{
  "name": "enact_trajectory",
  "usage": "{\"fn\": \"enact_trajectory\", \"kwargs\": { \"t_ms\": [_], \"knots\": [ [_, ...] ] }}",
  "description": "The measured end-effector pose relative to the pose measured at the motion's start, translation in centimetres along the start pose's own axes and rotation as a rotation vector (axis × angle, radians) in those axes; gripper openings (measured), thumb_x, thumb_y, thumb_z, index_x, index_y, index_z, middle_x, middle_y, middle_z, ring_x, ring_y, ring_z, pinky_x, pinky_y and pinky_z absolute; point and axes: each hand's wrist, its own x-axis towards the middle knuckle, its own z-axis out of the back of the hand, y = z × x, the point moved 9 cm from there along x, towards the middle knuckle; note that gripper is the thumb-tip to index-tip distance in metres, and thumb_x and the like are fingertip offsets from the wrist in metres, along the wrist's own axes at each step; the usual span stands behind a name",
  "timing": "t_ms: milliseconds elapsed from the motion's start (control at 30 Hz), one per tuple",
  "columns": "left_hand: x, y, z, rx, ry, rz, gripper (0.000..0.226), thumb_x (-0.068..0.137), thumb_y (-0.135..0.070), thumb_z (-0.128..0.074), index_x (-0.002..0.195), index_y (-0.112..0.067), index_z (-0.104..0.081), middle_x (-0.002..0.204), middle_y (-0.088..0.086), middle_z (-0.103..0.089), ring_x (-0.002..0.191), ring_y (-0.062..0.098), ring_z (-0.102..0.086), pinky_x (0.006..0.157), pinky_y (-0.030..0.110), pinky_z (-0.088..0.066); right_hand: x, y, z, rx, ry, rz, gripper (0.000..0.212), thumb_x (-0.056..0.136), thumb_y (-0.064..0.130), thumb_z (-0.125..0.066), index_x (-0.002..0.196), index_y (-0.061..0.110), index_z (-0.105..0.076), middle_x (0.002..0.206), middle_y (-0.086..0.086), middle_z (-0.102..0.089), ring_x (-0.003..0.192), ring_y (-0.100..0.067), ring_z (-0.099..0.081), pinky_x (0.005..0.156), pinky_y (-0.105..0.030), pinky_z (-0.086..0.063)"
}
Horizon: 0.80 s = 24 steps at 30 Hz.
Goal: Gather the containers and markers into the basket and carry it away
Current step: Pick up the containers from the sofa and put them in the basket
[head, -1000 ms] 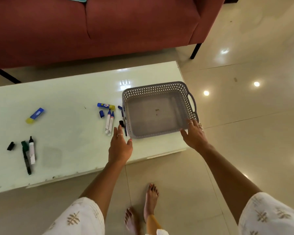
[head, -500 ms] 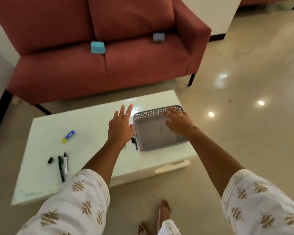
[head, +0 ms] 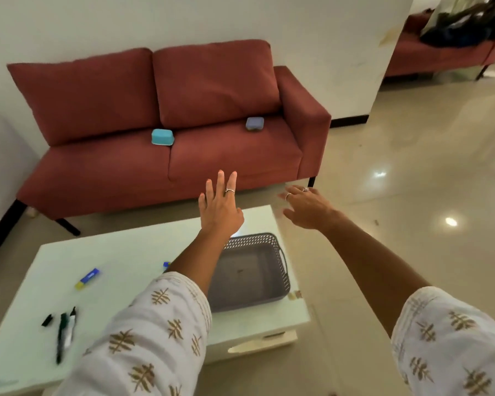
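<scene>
Both hands are being held out empty with fingers spread — left hand (head: 220,207) and right hand (head: 306,207) above the far end of the table (head: 120,252), toward the sofa (head: 160,155). The teal container (head: 162,137) and grey-blue container (head: 254,123) are lying on the sofa seat, so they are probably best being taken one per hand. The empty basket (head: 252,270) and the markers (head: 65,330) are lying on the table — which is itself standing in the reach path.
</scene>
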Motion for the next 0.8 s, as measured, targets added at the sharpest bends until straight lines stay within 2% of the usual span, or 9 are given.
{"fn": "enact_trajectory", "kwargs": {
  "t_ms": [133,300,533,800],
  "knots": [
    [2.6,-7.2,-3.0,-0.018,0.049,0.038,0.083,0.09,-0.021,-0.05,0.15,-0.029,0.005,0.16,0.001,0.011,0.147,0.032,0.006,0.118,0.049,-0.008,-0.7,-9.5,3.0,0.047,0.005,-0.028,0.051,0.096,0.033,-0.044,0.144,0.018,-0.035,0.155,-0.003,-0.029,0.144,-0.018,-0.023,0.117,-0.041,-0.019],
    [5.4,-12.2,-5.0,0.031,0.085,0.057,0.08,0.091,-0.024,-0.05,0.15,-0.029,0.005,0.16,0.002,0.012,0.147,0.032,0.009,0.118,0.049,-0.005,0.2,-17.2,4.5,0.076,0.022,-0.052,0.052,0.096,0.032,-0.045,0.143,0.011,-0.036,0.153,-0.005,-0.034,0.142,-0.021,-0.03,0.116,-0.042,-0.025],
    [10.6,-11.7,-5.7,0.026,0.081,0.178,0.081,0.089,-0.019,-0.05,0.15,-0.029,0.003,0.16,0.003,0.011,0.147,0.033,0.01,0.118,0.05,-0.003,6.4,-18.2,3.7,0.128,0.048,0.054,0.05,0.096,0.032,-0.046,0.141,0.011,-0.039,0.151,-0.005,-0.036,0.14,-0.021,-0.032,0.115,-0.042,-0.026],
    [22.2,-10.4,-6.7,-0.034,0.061,0.3,0.08,0.09,-0.018,-0.05,0.15,-0.027,0.002,0.16,0.004,0.011,0.147,0.032,0.011,0.118,0.049,-0.003,20.1,-20.0,4.1,0.16,0.05,0.149,0.051,0.095,0.035,-0.047,0.142,0.016,-0.038,0.151,-0.002,-0.035,0.141,-0.02,-0.03,0.113,-0.04,-0.025]
  ]
}}
